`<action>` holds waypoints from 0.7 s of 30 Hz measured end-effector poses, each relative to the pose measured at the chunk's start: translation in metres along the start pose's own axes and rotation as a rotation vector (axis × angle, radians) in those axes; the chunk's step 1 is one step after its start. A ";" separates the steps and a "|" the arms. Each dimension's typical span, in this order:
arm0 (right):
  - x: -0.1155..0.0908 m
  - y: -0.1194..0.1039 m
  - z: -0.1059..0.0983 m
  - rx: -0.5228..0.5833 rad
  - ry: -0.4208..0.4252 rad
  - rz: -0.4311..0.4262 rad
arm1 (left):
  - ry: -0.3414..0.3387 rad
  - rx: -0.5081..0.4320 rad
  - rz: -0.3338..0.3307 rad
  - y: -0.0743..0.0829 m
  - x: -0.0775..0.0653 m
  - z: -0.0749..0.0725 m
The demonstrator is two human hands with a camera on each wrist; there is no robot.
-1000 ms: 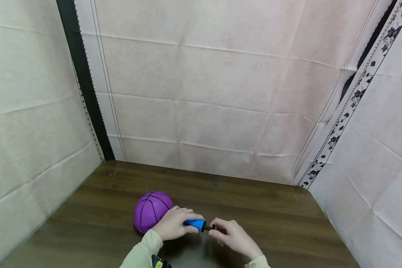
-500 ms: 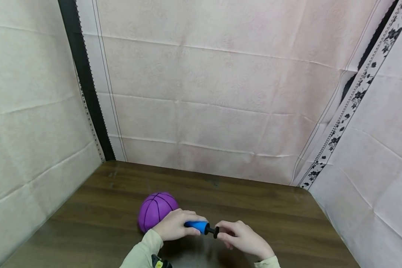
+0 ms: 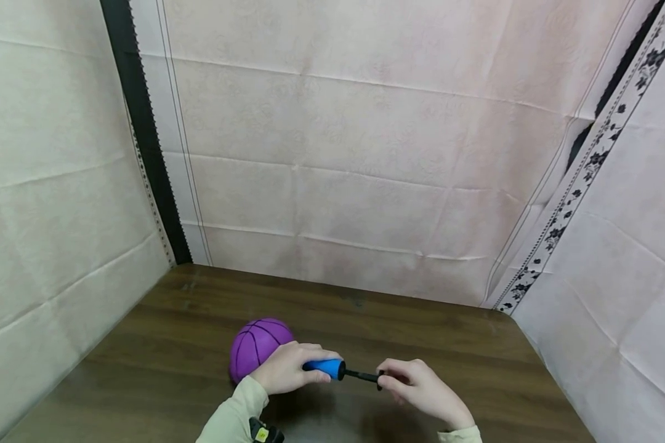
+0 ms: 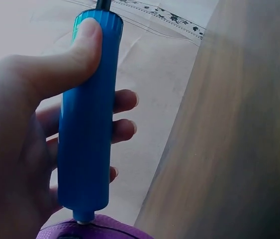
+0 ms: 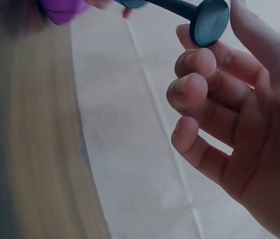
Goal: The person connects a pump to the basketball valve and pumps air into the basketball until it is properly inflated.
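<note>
A blue hand pump (image 4: 86,144) lies in the grip of my left hand (image 3: 288,368), thumb along its barrel and fingers wrapped behind. Its narrow tip meets the purple ball (image 3: 255,351), which has black seam lines and sits on the table to the left. From the barrel's other end a thin black plunger rod (image 3: 360,375) stands well out. My right hand (image 3: 427,391) pinches the round black plunger handle (image 5: 212,22) between thumb and forefinger. In the right wrist view its other fingers curl loosely below the disc.
The brown wood-grain table (image 3: 449,338) runs under both hands. Pale creased cloth walls (image 3: 338,154) enclose it at the back and sides, with a black strip (image 3: 144,135) at the left corner and a flower-patterned border (image 3: 582,178) at the right.
My right hand has moved right with the handle, drawing the plunger rod far out of the barrel. The ball has shifted slightly right; my left hand keeps its hold on the pump.
</note>
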State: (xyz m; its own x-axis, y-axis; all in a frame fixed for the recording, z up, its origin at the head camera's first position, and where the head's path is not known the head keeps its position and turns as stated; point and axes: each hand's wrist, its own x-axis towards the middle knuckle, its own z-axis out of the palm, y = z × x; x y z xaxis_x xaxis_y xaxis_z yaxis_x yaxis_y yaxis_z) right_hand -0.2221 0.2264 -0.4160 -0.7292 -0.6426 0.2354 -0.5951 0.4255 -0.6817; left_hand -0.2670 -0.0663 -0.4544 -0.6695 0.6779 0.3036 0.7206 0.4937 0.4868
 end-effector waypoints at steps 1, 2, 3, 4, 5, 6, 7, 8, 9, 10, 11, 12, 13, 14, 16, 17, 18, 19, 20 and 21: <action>-0.002 0.001 -0.001 -0.001 0.014 0.002 | 0.001 0.006 -0.006 0.000 0.000 0.001; -0.003 0.001 -0.002 -0.001 0.025 0.008 | 0.003 0.017 -0.008 0.000 0.000 0.001; -0.004 0.002 -0.002 -0.001 0.030 0.014 | 0.006 0.030 -0.012 0.000 0.000 0.002; -0.003 0.004 -0.002 -0.002 0.034 0.018 | 0.012 0.041 -0.014 0.000 0.001 0.003; -0.003 0.005 -0.001 -0.002 0.034 0.020 | 0.019 0.051 -0.018 0.000 0.001 0.004; -0.002 0.006 0.001 -0.005 0.035 0.025 | 0.026 0.062 -0.022 0.000 0.001 0.005; 0.000 0.007 0.002 -0.003 0.037 0.032 | 0.034 0.067 -0.029 0.000 0.002 0.006; 0.002 0.007 0.004 0.000 0.040 0.043 | 0.041 0.066 -0.037 0.000 0.002 0.006; 0.003 0.008 0.006 0.004 0.045 0.050 | 0.050 0.067 -0.046 0.001 0.002 0.007; 0.006 0.008 0.008 0.015 0.049 0.062 | 0.058 0.065 -0.050 0.001 0.003 0.008; 0.008 0.007 0.010 0.029 0.051 0.078 | 0.064 0.060 -0.055 0.001 0.003 0.008; 0.010 0.006 0.013 0.042 0.053 0.097 | 0.069 0.058 -0.058 0.002 0.003 0.010; 0.013 0.006 0.016 0.052 0.052 0.113 | 0.075 0.055 -0.058 0.002 0.004 0.011; 0.016 0.005 0.019 0.052 0.047 0.129 | 0.076 0.055 -0.057 0.003 0.005 0.012; 0.020 0.004 0.026 0.023 0.022 0.147 | 0.074 0.088 -0.035 0.003 0.006 0.014; 0.022 0.004 0.031 -0.008 0.004 0.143 | 0.068 0.115 -0.027 0.003 0.006 0.016; 0.023 0.004 0.036 -0.044 -0.010 0.140 | 0.059 0.150 -0.018 0.003 0.007 0.017; 0.024 0.004 0.040 -0.079 -0.028 0.133 | 0.049 0.181 -0.006 0.003 0.007 0.017; 0.024 0.005 0.044 -0.100 -0.044 0.126 | 0.036 0.209 0.004 0.002 0.007 0.018; 0.024 0.006 0.047 -0.114 -0.054 0.115 | 0.029 0.233 0.013 0.002 0.006 0.019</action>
State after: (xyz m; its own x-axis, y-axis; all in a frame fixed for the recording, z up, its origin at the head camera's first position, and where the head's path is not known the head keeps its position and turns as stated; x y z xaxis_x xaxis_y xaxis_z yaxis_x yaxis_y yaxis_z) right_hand -0.2275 0.1836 -0.4468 -0.7771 -0.6177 0.1206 -0.5457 0.5658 -0.6181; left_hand -0.2666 -0.0510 -0.4669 -0.6623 0.6706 0.3340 0.7491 0.5998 0.2812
